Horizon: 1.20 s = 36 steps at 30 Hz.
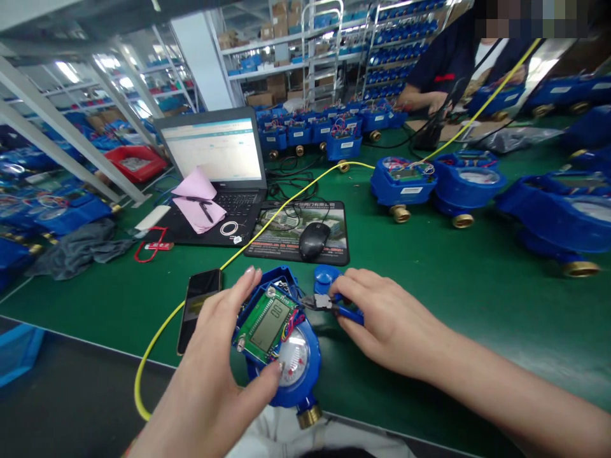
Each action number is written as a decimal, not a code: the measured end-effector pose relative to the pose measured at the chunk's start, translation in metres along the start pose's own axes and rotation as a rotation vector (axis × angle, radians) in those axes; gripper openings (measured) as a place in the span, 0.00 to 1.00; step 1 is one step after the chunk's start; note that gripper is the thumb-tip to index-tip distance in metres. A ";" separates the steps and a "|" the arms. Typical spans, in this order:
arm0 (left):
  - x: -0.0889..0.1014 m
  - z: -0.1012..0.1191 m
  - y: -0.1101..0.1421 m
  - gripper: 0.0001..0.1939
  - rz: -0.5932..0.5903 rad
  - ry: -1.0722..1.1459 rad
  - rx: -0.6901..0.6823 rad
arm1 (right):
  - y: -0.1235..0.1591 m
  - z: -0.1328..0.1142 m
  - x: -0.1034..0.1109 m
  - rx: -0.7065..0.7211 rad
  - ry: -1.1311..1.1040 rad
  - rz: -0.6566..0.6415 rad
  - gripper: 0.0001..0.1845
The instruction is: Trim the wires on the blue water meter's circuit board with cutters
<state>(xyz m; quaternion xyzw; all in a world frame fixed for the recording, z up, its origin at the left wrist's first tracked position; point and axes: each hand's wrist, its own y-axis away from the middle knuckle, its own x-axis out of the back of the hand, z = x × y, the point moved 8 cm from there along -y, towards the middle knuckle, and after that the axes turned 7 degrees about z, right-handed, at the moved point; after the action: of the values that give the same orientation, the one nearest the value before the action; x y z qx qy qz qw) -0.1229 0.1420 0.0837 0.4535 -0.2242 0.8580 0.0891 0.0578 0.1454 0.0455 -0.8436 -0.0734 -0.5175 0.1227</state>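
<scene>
Green workbench (382, 267), laptop (214, 149) at far left, more blue meters (411, 191) to the right. Blue water meter (311, 353) with exposed LCD board (252, 323) is at near center; left hand (205, 356) clasps it, thumb at the dial (294, 356), fingers along the left side. Right hand (386, 318) grips blue-handled cutters (351, 313), tips just beside the housing's right side, can't tell if touching.

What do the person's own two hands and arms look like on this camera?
The left hand and right hand are both ungloved, with no rings or markings visible. The right forearm shows no sleeve, watch or bracelet up to the picture's edge. The left forearm is cut off, so its sleeve can't be told.
</scene>
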 end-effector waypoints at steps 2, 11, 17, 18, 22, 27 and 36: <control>-0.002 -0.008 -0.005 0.44 -0.129 0.076 -0.015 | -0.002 -0.001 -0.001 0.004 0.012 -0.008 0.08; -0.003 -0.007 -0.010 0.63 -0.048 0.007 -0.027 | -0.003 -0.001 0.010 0.021 0.083 0.033 0.07; -0.001 0.005 -0.010 0.62 0.027 -0.136 -0.078 | -0.005 -0.002 0.012 0.029 0.121 0.027 0.06; 0.000 0.007 -0.010 0.62 0.032 -0.148 -0.089 | -0.006 -0.002 0.012 0.031 0.126 0.027 0.07; -0.002 0.010 -0.009 0.58 0.018 -0.213 -0.113 | -0.010 -0.004 0.012 0.035 0.142 0.037 0.07; -0.002 0.011 -0.008 0.56 0.010 -0.247 -0.136 | -0.013 -0.007 0.013 0.049 0.164 0.031 0.07; -0.005 0.007 -0.008 0.47 0.020 -0.200 -0.167 | -0.013 -0.010 0.015 0.066 0.205 0.041 0.06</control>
<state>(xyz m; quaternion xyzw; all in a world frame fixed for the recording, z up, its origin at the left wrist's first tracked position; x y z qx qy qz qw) -0.1121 0.1460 0.0853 0.5253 -0.3069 0.7879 0.0952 0.0531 0.1550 0.0649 -0.7831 -0.0603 -0.5959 0.1676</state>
